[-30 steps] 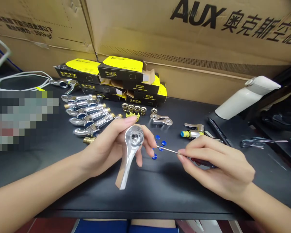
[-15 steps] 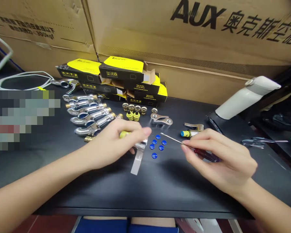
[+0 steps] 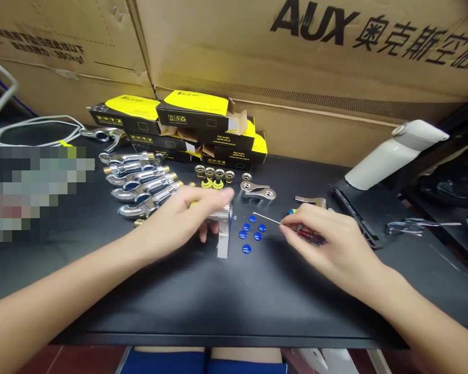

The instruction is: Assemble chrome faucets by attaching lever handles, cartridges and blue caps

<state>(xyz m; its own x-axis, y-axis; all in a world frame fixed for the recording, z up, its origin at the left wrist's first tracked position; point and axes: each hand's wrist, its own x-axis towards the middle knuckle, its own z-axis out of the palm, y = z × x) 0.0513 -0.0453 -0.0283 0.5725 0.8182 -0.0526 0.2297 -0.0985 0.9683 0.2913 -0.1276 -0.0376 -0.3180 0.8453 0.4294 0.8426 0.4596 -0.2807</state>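
Observation:
My left hand (image 3: 179, 215) is wrapped round a chrome faucet handle (image 3: 223, 241), whose flat lever hangs down toward the table; a bit of yellow shows under the fingers. Between thumb and fingers, my right hand (image 3: 327, 234) pinches a thin screwdriver (image 3: 306, 235) with a dark red, clear handle. Its tip points left, a short way from the faucet handle and apart from it. Several round blue caps (image 3: 247, 249) lie on the table between the hands. Just behind my right hand rests another chrome lever (image 3: 314, 201), with a yellow and blue part mostly hidden.
Chrome faucet bodies (image 3: 140, 195) lie in a row at left. Brass-coloured rings (image 3: 219, 175), yellow cartridges (image 3: 217, 184) and two flat levers (image 3: 259, 191) sit in the middle. Black-yellow boxes (image 3: 195, 117) are stacked behind. A white bottle (image 3: 390, 156), black pen-like tool (image 3: 354, 215) and glasses (image 3: 413, 226) are right.
The faucet handle has turned in my left hand, so its lever hangs straighter. My right hand has shifted left with the screwdriver, bringing the tip closer to it.

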